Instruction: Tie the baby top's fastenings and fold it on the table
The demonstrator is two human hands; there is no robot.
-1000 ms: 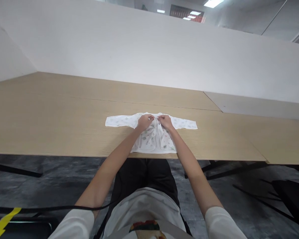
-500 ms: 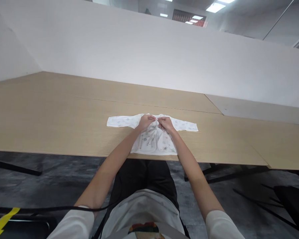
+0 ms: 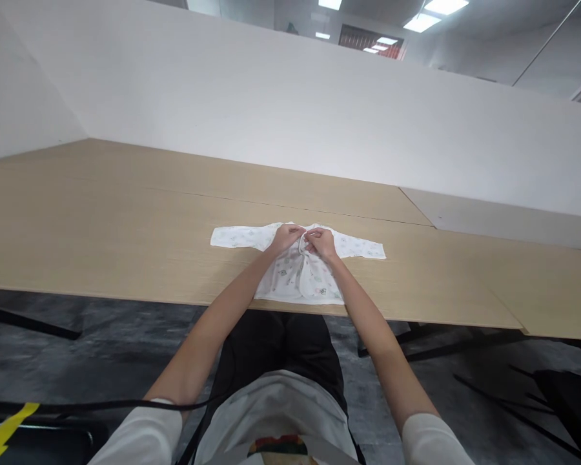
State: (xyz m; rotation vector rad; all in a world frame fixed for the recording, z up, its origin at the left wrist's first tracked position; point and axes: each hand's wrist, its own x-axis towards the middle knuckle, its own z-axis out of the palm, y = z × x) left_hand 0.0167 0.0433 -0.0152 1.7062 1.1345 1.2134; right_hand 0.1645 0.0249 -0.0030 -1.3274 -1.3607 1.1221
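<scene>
A small white baby shirt (image 3: 290,278) with a scattered print lies front up on the table, its two sleeves stretched out to either side. My left hand (image 3: 286,237) pinches the cloth at the top of the front opening, near the neckline. Just to its right, my right hand (image 3: 322,243) has its fingers closed on the other front edge. The fingertips of both hands almost meet. What lies between them, perhaps a fastening, is too small to make out. Below the hands the front panels are bunched and overlap, and the hem lies near the table's edge.
The light wood table (image 3: 101,226) runs across the view, with a white partition (image 3: 271,110) behind it. A black chair (image 3: 569,407) stands at the lower right. At the lower left, a black cable (image 3: 126,405) passes near a yellow strip (image 3: 10,433).
My right hand has shifted slightly downward and curled its fingers more, drawing the right front panel toward the left. My left hand keeps its place at the neckline.
</scene>
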